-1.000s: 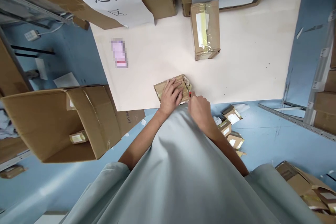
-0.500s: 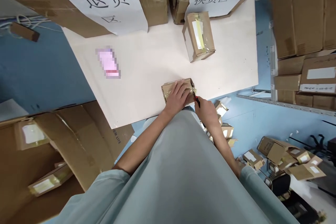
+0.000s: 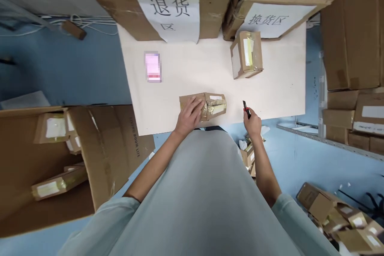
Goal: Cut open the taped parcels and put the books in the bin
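A small taped cardboard box (image 3: pixel 215 116) lies at the table's near edge. Its right end faces me, with a white label and torn-looking clear and yellow tape. My left hand (image 3: pixel 189 115) grips its left part, fingers laid over the top; the thumb side is partly hidden. To the right, apart from the box, my right hand (image 3: pixel 253 122) is closed around a black and red utility knife (image 3: pixel 246 110). The knife's tip points away from me, over the tabletop. Farther back stands a second taped carton (image 3: pixel 255 54) with a white and yellow label.
Two large open cartons with paper signs, the left (image 3: pixel 214 12) and the right (image 3: pixel 234 20), stand along the table's (image 3: pixel 192 64) back. A blurred pink item (image 3: pixel 153 67) lies at left. Another large carton (image 3: pixel 105 156) holds boxes. Several boxes (image 3: pixel 333 216) lie on the floor at right.
My right hand with the utility knife has moved right, away from the small box. That box has been turned, so its taped end now shows. My view has shifted, showing inside the back cartons.
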### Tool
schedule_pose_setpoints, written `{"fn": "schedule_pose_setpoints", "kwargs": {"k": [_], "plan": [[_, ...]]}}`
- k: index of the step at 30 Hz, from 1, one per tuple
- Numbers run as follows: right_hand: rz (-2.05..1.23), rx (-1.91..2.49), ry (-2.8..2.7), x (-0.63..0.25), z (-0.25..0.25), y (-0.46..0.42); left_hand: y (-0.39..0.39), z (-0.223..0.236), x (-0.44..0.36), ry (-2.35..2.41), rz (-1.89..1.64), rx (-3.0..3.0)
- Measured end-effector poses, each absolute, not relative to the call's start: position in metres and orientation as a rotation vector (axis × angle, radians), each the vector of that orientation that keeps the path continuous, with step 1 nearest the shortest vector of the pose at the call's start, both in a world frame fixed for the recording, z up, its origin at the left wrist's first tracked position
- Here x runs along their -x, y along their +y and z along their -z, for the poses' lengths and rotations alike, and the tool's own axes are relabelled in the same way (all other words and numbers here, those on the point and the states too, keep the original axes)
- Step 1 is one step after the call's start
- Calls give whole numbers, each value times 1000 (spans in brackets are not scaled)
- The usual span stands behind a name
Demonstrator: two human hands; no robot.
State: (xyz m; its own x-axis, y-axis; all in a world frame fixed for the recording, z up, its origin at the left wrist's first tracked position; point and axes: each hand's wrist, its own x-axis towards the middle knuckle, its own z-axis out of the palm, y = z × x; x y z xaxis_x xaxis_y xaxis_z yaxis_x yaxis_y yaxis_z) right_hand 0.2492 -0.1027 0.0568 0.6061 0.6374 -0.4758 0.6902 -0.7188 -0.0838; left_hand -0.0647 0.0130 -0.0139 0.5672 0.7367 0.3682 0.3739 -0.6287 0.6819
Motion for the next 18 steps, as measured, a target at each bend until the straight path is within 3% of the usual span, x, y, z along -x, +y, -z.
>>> {"fn": "schedule_pose_setpoints", "kwargs": {"k": [6, 12, 14, 18], "plan": [[786, -2706, 1011, -292, 28, -83, -7, -3, 100, 1315, -805, -2071], [840, -2854, 1293, -292, 50, -71, -12, -6, 101, 1592, -835, -1761], [1106, -2927, 1449, -277, 48, -62, -10, -6, 99, 1624, -863, -1677], [1966, -2818, 1492, -244, 41, -46, -6, -5, 95, 1652, -907, -1566]]}}
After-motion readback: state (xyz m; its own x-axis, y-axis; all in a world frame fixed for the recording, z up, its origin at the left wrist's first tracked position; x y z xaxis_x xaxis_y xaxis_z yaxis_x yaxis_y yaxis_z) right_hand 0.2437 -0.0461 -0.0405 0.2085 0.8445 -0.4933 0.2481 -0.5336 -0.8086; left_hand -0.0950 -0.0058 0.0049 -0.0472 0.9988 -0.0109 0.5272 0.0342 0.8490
